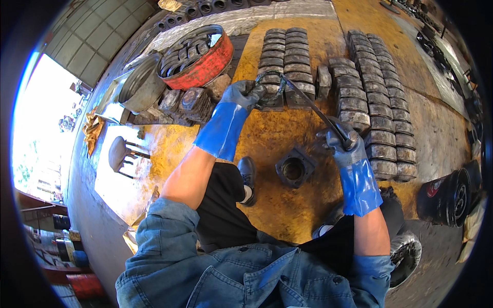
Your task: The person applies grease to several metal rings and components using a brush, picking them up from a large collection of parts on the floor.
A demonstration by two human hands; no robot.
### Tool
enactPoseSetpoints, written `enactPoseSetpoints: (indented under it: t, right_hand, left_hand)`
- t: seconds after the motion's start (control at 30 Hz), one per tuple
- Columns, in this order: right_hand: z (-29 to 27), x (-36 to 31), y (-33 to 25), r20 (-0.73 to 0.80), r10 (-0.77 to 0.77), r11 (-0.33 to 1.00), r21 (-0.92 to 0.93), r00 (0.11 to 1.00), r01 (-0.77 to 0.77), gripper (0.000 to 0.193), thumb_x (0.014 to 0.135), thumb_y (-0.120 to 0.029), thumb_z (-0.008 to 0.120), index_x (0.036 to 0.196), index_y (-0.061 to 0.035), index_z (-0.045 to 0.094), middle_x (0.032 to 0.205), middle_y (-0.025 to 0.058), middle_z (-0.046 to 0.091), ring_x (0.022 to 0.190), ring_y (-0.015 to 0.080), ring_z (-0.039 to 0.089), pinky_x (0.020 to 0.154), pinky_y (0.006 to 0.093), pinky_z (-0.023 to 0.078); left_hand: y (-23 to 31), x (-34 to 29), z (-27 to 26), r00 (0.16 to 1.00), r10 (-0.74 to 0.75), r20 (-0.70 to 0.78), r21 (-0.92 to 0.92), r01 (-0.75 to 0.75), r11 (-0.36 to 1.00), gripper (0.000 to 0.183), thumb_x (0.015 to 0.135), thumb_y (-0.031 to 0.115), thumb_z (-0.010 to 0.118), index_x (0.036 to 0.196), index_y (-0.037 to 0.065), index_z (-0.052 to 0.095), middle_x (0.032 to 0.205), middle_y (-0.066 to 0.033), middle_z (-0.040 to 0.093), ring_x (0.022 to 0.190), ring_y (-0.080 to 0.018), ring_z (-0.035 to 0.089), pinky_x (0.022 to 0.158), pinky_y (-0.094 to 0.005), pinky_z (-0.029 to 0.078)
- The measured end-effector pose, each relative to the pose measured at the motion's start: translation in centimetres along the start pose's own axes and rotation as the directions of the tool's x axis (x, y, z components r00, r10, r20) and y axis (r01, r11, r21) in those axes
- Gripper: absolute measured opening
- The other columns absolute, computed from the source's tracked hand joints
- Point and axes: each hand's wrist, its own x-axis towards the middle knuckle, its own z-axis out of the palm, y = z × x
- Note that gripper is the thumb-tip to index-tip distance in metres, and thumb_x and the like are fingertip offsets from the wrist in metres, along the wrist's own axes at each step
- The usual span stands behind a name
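Observation:
Both my hands wear blue rubber gloves with dark, grimy fingers. My left hand [242, 96] is closed on one side of a thin, dark curved loop [268, 72], whose exact kind I cannot make out. In my right hand [341, 141] is the lower end of a long dark metal rod [310, 104], its fingers wrapped round it. The rod slants up to the left, and its far tip meets the loop. On the floor between my feet lies a dark square metal block [295, 168] with a round hole in its middle.
Long stacked rows of blackened curved metal pieces [377, 97] stand ahead and to the right. A red ring-shaped tub [205, 64] of metal parts and a grey drum ring [139, 84] are ahead left. A stool [119, 154] stands left, a black bucket [444, 197] right.

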Motion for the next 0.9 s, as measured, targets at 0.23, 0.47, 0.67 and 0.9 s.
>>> enactPoseSetpoints:
  t: [0.23, 0.47, 0.67, 0.9]
  right_hand:
    - [-0.1, 0.3, 2.0, 0.132, 0.022, 0.997, 0.074, 0.991, -0.032, 0.031, 0.087, -0.003, 0.062, 0.116, 0.0045, 0.056, 0.081, 0.0044, 0.061, 0.077, 0.0161, 0.067, 0.059, 0.0248, 0.053]
    - [0.8, -0.4, 1.0, -0.059, 0.141, 0.990, -0.010, 0.988, -0.142, 0.025, 0.087, -0.012, 0.066, 0.108, -0.0004, 0.061, 0.080, 0.0118, 0.068, 0.057, 0.0192, 0.062, 0.046, 0.0297, 0.046]
    - [2.3, -1.9, -2.7, -0.136, 0.151, 0.982, -0.092, 0.979, -0.164, 0.027, 0.088, -0.019, 0.068, 0.108, -0.0016, 0.064, 0.084, 0.0154, 0.072, 0.054, 0.0201, 0.063, 0.044, 0.0313, 0.045]
    - [1.3, -1.8, -4.2, -0.113, 0.252, 0.965, -0.051, 0.961, -0.258, 0.036, 0.092, -0.027, 0.064, 0.116, -0.0007, 0.063, 0.091, 0.0171, 0.073, 0.057, 0.0192, 0.063, 0.047, 0.0303, 0.045]
  left_hand:
    - [0.6, -0.4, 1.6, 0.969, 0.202, -0.142, -0.041, -0.209, 0.977, 0.017, 0.092, 0.013, 0.066, 0.097, -0.002, 0.069, 0.083, -0.0034, 0.070, 0.072, -0.0080, 0.060, 0.063, -0.0270, 0.050]
    - [3.0, -1.6, 3.1, 0.959, 0.191, -0.209, -0.263, -0.243, 0.934, 0.017, 0.093, 0.014, 0.066, 0.099, -0.001, 0.070, 0.086, -0.0021, 0.071, 0.076, -0.0070, 0.059, 0.068, -0.0262, 0.050]
    - [2.8, -0.9, 2.5, 0.959, 0.233, -0.160, -0.223, -0.265, 0.938, 0.016, 0.094, 0.014, 0.065, 0.100, -0.001, 0.070, 0.085, -0.0013, 0.070, 0.076, -0.0068, 0.057, 0.068, -0.0264, 0.049]
    - [0.7, 0.2, 1.2, 0.954, 0.285, -0.088, 0.005, -0.286, 0.958, 0.017, 0.091, 0.012, 0.067, 0.105, 0.002, 0.070, 0.088, -0.0020, 0.071, 0.080, -0.0097, 0.062, 0.072, -0.0270, 0.051]
